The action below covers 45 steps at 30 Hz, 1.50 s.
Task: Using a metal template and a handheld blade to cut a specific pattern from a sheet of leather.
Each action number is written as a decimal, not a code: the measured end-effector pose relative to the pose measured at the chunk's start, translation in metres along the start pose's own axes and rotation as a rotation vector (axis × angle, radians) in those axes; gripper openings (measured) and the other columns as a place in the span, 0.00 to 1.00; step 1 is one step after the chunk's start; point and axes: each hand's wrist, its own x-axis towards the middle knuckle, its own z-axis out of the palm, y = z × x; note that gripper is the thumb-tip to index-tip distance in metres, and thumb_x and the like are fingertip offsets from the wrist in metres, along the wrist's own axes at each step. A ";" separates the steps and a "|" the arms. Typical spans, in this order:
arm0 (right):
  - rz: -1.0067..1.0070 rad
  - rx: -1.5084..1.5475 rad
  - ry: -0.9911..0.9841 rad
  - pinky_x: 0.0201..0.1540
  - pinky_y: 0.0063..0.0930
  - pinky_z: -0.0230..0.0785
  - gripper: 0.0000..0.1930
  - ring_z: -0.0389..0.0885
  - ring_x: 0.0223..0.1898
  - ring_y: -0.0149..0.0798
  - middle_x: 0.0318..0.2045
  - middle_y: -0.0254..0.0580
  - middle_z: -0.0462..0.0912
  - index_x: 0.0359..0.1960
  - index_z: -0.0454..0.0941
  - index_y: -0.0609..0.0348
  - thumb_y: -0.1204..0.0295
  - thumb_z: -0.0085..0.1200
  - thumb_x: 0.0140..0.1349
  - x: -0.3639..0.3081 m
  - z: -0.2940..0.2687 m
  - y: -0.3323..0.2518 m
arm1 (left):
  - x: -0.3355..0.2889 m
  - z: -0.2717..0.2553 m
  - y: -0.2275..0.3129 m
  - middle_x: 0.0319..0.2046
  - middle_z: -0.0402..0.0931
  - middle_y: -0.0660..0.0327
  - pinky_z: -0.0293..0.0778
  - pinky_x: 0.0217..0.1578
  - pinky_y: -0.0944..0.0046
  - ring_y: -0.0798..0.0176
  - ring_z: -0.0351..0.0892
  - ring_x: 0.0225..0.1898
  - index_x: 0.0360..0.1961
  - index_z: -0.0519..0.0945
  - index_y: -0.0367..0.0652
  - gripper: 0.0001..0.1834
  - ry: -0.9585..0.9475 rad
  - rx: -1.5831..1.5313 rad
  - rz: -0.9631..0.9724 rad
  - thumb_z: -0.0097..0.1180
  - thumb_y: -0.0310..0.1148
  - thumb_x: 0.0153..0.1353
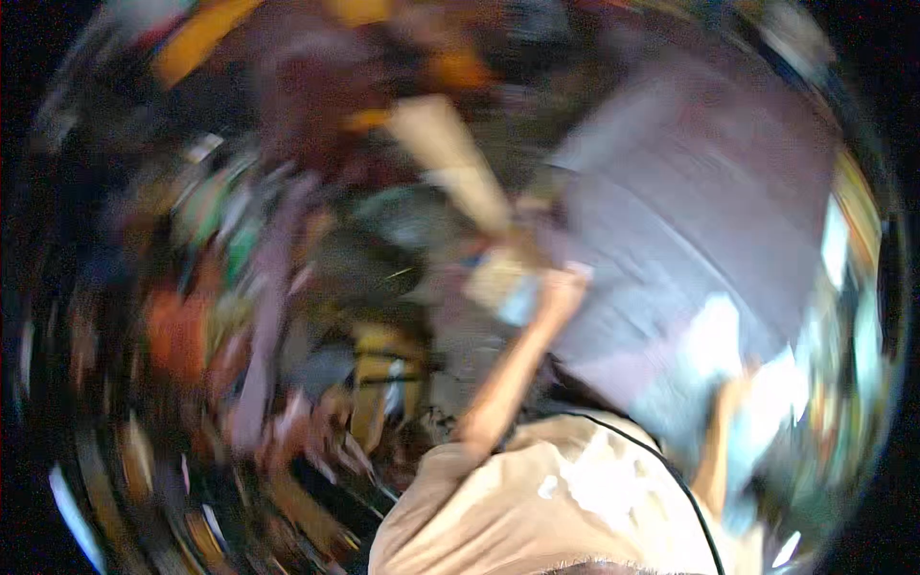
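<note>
Motion blur smears the whole head view. My left hand (567,284) is at the left edge of a large flat grey-purple surface (714,201), which may be a table or a spread sheet. Its fingers are too smeared to show whether they grip that edge. My right hand (743,374) is beside a bright white, crumpled-looking patch (714,331) on the near part of the surface. What the patch is, and whether the hand holds it, I cannot make out.
A long tan board-like piece (450,158) slants beyond my left hand. Left of my arm stands a yellow frame-like object (388,369). An orange blurred item (179,331) and a long purple strip (268,326) lie among clutter at the left. A dark cord (671,455) crosses my beige shirt.
</note>
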 end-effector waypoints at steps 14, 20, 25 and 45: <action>-0.681 -0.704 0.137 0.63 0.60 0.52 0.19 0.64 0.62 0.55 0.60 0.50 0.70 0.54 0.74 0.54 0.64 0.51 0.63 -0.013 -0.083 -0.001 | -0.029 -0.085 0.018 0.47 0.80 0.49 0.70 0.49 0.52 0.42 0.77 0.49 0.47 0.83 0.40 0.33 -0.132 0.332 -0.247 0.37 0.58 0.69; -0.261 0.086 0.058 0.47 0.38 0.71 0.15 0.79 0.44 0.45 0.49 0.46 0.79 0.48 0.77 0.63 0.67 0.48 0.66 0.064 -0.131 -0.011 | -0.063 -0.042 0.050 0.52 0.76 0.43 0.70 0.53 0.54 0.46 0.76 0.52 0.53 0.77 0.32 0.34 0.095 0.349 -0.283 0.45 0.56 0.67; 0.219 0.755 -0.174 0.59 0.44 0.68 0.24 0.74 0.58 0.52 0.53 0.51 0.72 0.59 0.63 0.66 0.67 0.50 0.64 0.120 -0.153 -0.037 | -0.020 -0.043 -0.015 0.58 0.68 0.46 0.73 0.53 0.55 0.50 0.73 0.54 0.62 0.69 0.37 0.31 0.310 -0.649 -0.479 0.53 0.48 0.66; 0.096 0.255 -0.213 0.19 0.23 0.75 0.19 0.65 0.16 0.22 0.25 0.28 0.71 0.57 0.70 0.61 0.69 0.49 0.66 0.120 -0.108 -0.042 | -0.016 -0.041 0.043 0.31 0.75 0.57 0.68 0.40 0.51 0.51 0.76 0.37 0.41 0.85 0.53 0.20 -0.195 0.640 0.684 0.57 0.24 0.44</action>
